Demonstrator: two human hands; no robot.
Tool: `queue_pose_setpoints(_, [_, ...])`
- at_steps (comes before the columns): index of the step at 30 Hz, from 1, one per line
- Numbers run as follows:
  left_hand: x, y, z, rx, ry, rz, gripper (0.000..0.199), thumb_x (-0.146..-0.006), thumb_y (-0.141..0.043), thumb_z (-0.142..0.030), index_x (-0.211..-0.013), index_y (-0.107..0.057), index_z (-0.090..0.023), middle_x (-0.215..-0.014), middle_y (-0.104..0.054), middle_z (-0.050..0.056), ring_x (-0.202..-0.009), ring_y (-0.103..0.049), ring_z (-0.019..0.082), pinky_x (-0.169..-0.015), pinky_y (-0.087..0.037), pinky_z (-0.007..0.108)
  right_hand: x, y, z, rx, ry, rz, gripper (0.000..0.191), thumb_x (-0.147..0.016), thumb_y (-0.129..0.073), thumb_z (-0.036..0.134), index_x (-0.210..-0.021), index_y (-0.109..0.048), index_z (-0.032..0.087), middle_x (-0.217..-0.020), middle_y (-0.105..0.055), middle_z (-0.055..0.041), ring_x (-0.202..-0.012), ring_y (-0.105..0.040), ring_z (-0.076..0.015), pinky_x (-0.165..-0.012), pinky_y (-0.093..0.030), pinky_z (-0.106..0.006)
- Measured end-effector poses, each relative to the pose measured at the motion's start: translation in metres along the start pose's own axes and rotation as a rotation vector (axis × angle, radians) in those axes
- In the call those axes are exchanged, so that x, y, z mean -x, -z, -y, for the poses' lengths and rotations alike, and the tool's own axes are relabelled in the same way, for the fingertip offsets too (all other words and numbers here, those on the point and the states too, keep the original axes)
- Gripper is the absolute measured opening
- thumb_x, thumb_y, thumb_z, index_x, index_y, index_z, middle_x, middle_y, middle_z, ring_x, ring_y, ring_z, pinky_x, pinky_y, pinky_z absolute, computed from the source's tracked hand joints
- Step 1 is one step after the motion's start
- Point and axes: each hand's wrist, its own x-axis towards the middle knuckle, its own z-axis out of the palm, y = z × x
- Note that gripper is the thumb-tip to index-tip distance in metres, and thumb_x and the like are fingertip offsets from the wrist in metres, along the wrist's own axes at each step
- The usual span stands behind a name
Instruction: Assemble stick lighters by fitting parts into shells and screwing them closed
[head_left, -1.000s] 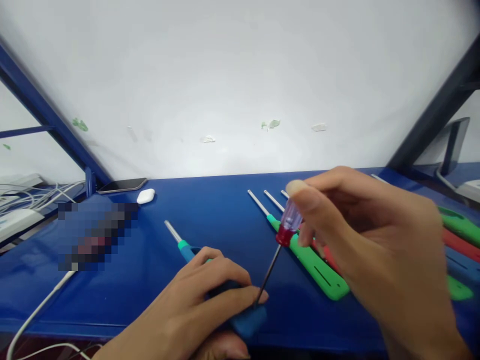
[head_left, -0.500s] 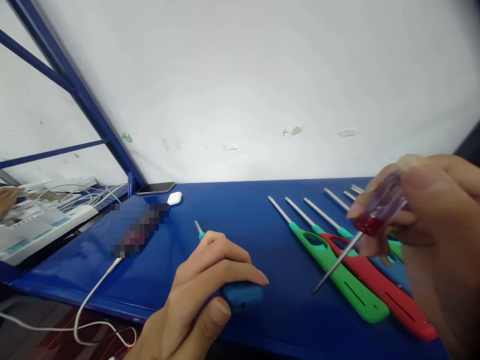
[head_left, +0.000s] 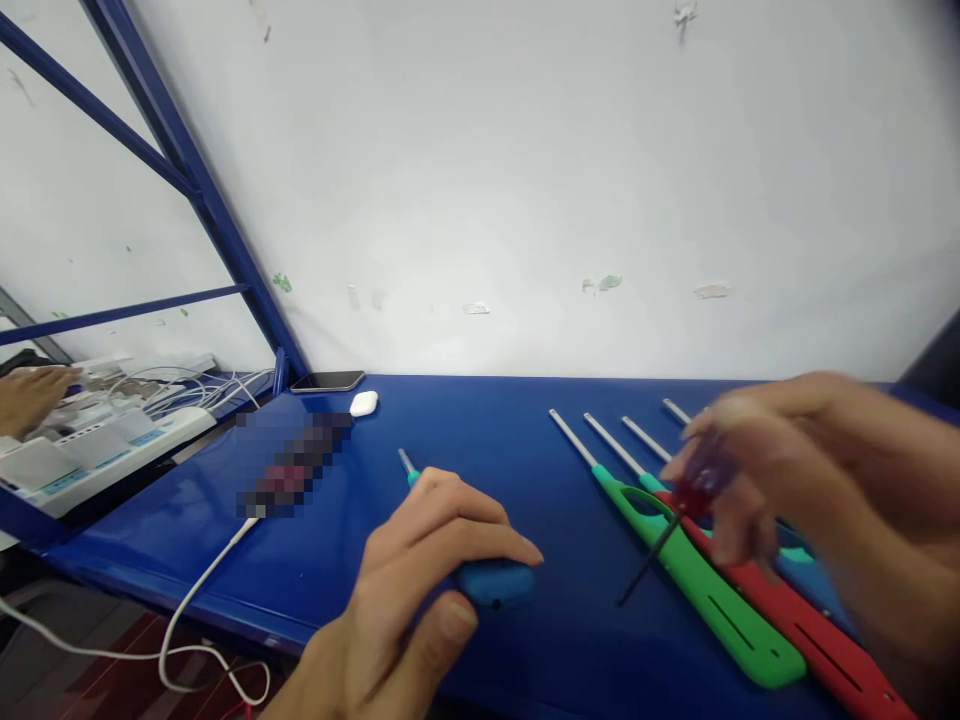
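Note:
My left hand (head_left: 427, 570) is wrapped over a blue lighter (head_left: 496, 584), whose end with a small hole faces me; its metal tip pokes out beyond my knuckles. Raised at the right, my right hand (head_left: 810, 470) pinches the red and clear handle of a screwdriver (head_left: 701, 485), partly blurred. The dark shaft slants down and left, its tip left of a green lighter (head_left: 712, 590). Beside that lie a red lighter (head_left: 810, 620) and a second blue lighter (head_left: 814, 580), partly covered by my right hand.
At the back left of the blue table (head_left: 480, 430) are a phone (head_left: 328, 381) and a white case (head_left: 364, 404). A pixelated device (head_left: 300, 470) trails a white cable. Another person's hand (head_left: 34, 398) is near power strips (head_left: 112, 460) at the far left.
My right hand has moved left and slightly down with the screwdriver. The view has shifted a little; my left hand keeps its hold on the blue lighter. More of the other person's hand shows.

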Motion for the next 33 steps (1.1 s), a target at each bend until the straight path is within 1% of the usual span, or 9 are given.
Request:
queue_pose_setpoints(4, [-0.005, -0.016, 0.012, -0.128, -0.032, 0.246, 0.032, -0.110, -0.047, -0.039, -0.132, -0.065, -0.024, -0.120, -0.070, 0.008, -0.111, -0.065, 0.024, -0.109, -0.049, 0.042, 0.002, -0.008, 0.011, 0.116, 0.065, 0.145, 0.018, -0.100, -0.067, 0.048, -0.099, -0.075, 0.033, -0.055, -0.065, 0.0053, -0.041, -0.062, -0.0146, -0.037, -0.047, -0.022])
queue_pose_setpoints(5, [-0.007, -0.020, 0.014, -0.164, -0.016, 0.316, 0.031, -0.110, -0.050, -0.036, -0.133, -0.065, -0.023, -0.123, -0.070, 0.009, -0.114, -0.065, 0.024, -0.112, -0.047, 0.043, 0.002, -0.010, 0.011, 0.136, 0.094, 0.175, 0.018, -0.100, -0.066, 0.048, -0.099, -0.075, 0.032, -0.058, -0.067, 0.0053, -0.044, -0.064, -0.0142, -0.038, -0.048, -0.022])
queue_pose_setpoints(8, [-0.010, -0.029, 0.015, -0.272, 0.054, 0.492, 0.031, -0.104, -0.062, -0.026, -0.134, -0.063, -0.024, -0.130, -0.069, 0.007, -0.121, -0.062, 0.025, -0.119, -0.043, 0.047, 0.003, -0.014, 0.009, 0.145, 0.091, 0.314, 0.014, -0.100, -0.067, 0.043, -0.104, -0.077, 0.035, -0.083, -0.080, 0.0058, -0.060, -0.072, -0.0124, -0.053, -0.056, -0.020])
queue_pose_setpoints(11, [-0.012, -0.031, 0.015, -0.337, 0.105, 0.576, 0.035, -0.098, -0.070, -0.020, -0.132, -0.065, -0.026, -0.133, -0.067, 0.005, -0.125, -0.060, 0.026, -0.119, -0.045, 0.048, 0.005, -0.014, 0.006, 0.142, 0.013, 0.452, 0.015, -0.100, -0.067, 0.042, -0.108, -0.079, 0.039, -0.096, -0.082, 0.0072, -0.076, -0.077, -0.0136, -0.070, -0.062, -0.023])
queue_pose_setpoints(15, [-0.012, -0.027, 0.013, -0.334, 0.124, 0.589, 0.040, -0.096, -0.069, -0.013, -0.133, -0.064, -0.026, -0.136, -0.065, 0.003, -0.132, -0.057, 0.025, -0.122, -0.043, 0.048, 0.005, -0.014, 0.004, 0.196, -0.007, 0.598, 0.020, -0.100, -0.066, 0.041, -0.116, -0.078, 0.038, -0.113, -0.082, 0.0039, -0.104, -0.078, -0.0216, -0.091, -0.063, -0.035])
queue_pose_setpoints(20, [-0.013, -0.018, 0.008, -0.340, 0.194, 0.610, 0.036, -0.097, -0.060, -0.010, -0.129, -0.065, -0.026, -0.135, -0.065, 0.004, -0.132, -0.057, 0.025, -0.124, -0.041, 0.050, 0.004, -0.024, -0.008, 0.233, 0.030, 0.736, 0.030, -0.100, -0.059, 0.018, -0.119, -0.075, 0.032, -0.125, -0.078, -0.0011, -0.112, -0.076, -0.0230, -0.093, -0.061, -0.034])
queue_pose_setpoints(24, [-0.014, -0.011, 0.007, -0.345, 0.191, 0.575, 0.035, -0.098, -0.056, -0.009, -0.126, -0.067, -0.026, -0.132, -0.064, 0.004, -0.132, -0.056, 0.024, -0.123, -0.043, 0.049, 0.009, -0.032, -0.028, 0.301, -0.012, 0.812, 0.033, -0.096, -0.056, 0.009, -0.111, -0.075, 0.031, -0.120, -0.078, -0.0006, -0.110, -0.076, -0.0223, -0.102, -0.057, -0.038])
queue_pose_setpoints(29, [-0.011, 0.002, 0.022, -0.453, 0.172, 0.448, 0.030, -0.105, -0.054, -0.022, -0.131, -0.064, -0.034, -0.137, -0.061, 0.001, -0.135, -0.052, 0.022, -0.117, -0.048, 0.043, 0.013, -0.033, -0.038, 0.352, -0.027, 0.801, 0.028, -0.101, -0.059, 0.022, -0.122, -0.074, 0.032, -0.126, -0.076, -0.0034, -0.116, -0.074, -0.0251, -0.106, -0.055, -0.041])
queue_pose_setpoints(33, [-0.005, 0.014, 0.051, -0.567, 0.211, 0.345, 0.030, -0.111, -0.047, -0.030, -0.136, -0.062, -0.035, -0.136, -0.061, 0.003, -0.133, -0.053, 0.026, -0.116, -0.047, 0.051, 0.014, -0.031, -0.038, 0.378, -0.040, 0.781, 0.027, -0.106, -0.054, 0.034, -0.126, -0.072, 0.038, -0.132, -0.074, 0.0005, -0.121, -0.072, -0.0255, -0.112, -0.053, -0.049])
